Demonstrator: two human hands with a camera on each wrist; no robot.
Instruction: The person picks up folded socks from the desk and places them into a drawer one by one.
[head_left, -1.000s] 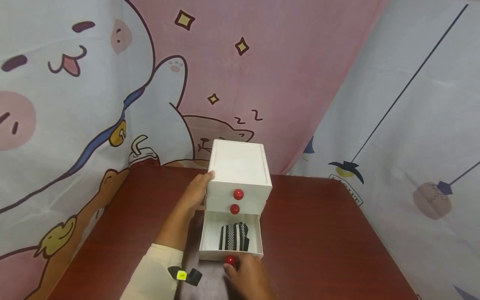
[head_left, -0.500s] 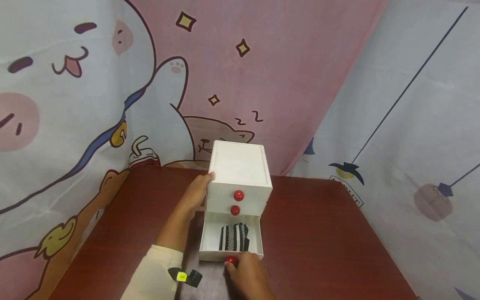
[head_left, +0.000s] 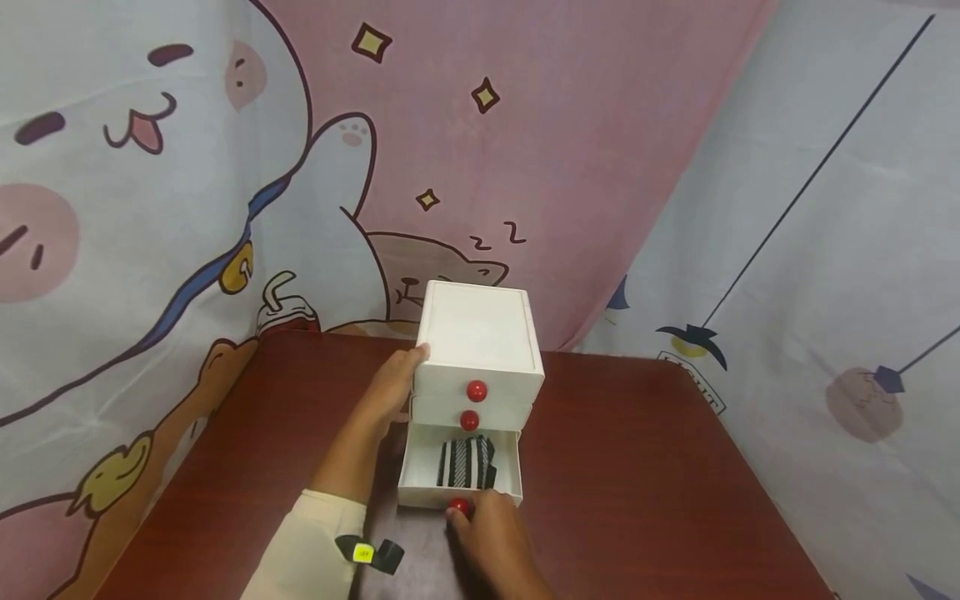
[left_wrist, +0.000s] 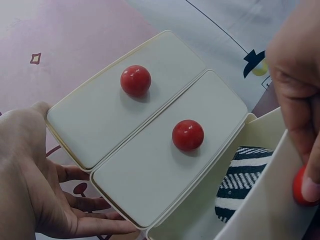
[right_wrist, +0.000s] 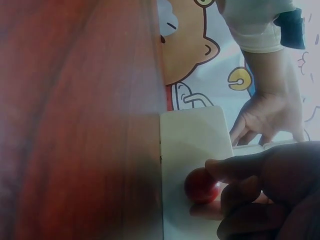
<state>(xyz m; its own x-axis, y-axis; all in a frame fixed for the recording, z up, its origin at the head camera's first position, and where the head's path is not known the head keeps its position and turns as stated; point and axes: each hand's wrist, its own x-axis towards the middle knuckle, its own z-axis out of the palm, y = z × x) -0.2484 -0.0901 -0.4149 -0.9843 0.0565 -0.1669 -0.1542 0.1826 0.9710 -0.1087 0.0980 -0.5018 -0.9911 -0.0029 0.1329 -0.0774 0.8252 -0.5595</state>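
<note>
A small white drawer unit [head_left: 480,325] with round red knobs stands on the table. Its bottom drawer [head_left: 420,467] is pulled out, and a folded black-and-white striped cloth [head_left: 467,463] lies inside. My right hand [head_left: 495,533] pinches the bottom drawer's red knob [right_wrist: 200,185] between thumb and fingers. My left hand [head_left: 393,383] braces the unit's left side, thumb near the top edge. In the left wrist view, the fingers of the left hand [left_wrist: 65,195] stretch along that side. The upper two drawers, with an upper knob [left_wrist: 135,81] and a middle knob [left_wrist: 188,135], are closed.
The reddish-brown table [head_left: 637,467] extends to both sides of the unit. Behind it hangs a cartoon-printed cloth backdrop [head_left: 570,125]. A dark strap with a yellow tag [head_left: 363,552] sits on the left sleeve.
The bottom drawer has slid a little way into the unit, carrying the striped cloth with it. My right hand moved forward with the knob; the left hand stayed in place.
</note>
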